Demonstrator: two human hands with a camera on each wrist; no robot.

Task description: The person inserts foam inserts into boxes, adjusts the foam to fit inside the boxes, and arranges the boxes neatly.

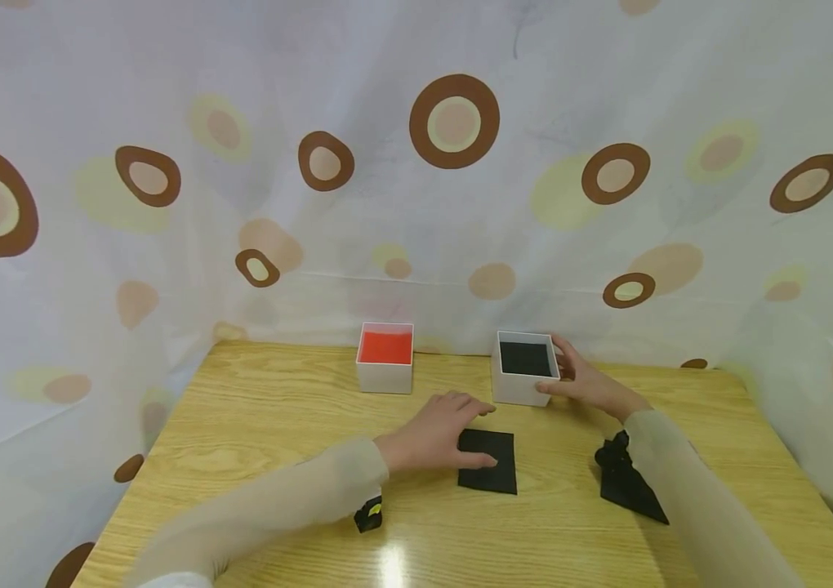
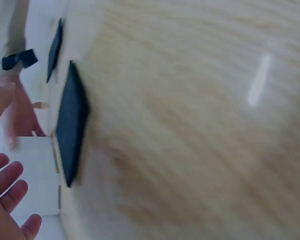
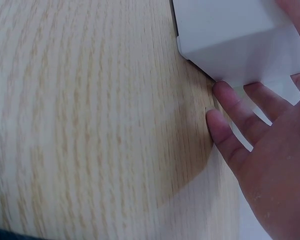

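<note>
My right hand (image 1: 593, 385) grips the right side of a white open-topped box (image 1: 523, 389), thumb at its front corner and fingers towards its back edge. Black material (image 1: 525, 358) lies inside that box. In the right wrist view, fingertips (image 3: 224, 90) meet the lower edge of the box wall (image 3: 240, 55). My left hand (image 1: 440, 433) hovers with fingers spread over a flat black square (image 1: 493, 474) on the table, holding nothing. The left wrist view shows this black square (image 2: 72, 125) edge-on, beside the fingers.
Left of the gripped box stands a second white box (image 1: 385, 377) with red material (image 1: 385, 347) inside. Another black piece (image 1: 631, 492) lies by the right forearm, partly covered by the sleeve. A patterned curtain (image 1: 387, 229) borders the wooden table (image 1: 262, 408) at the back and sides.
</note>
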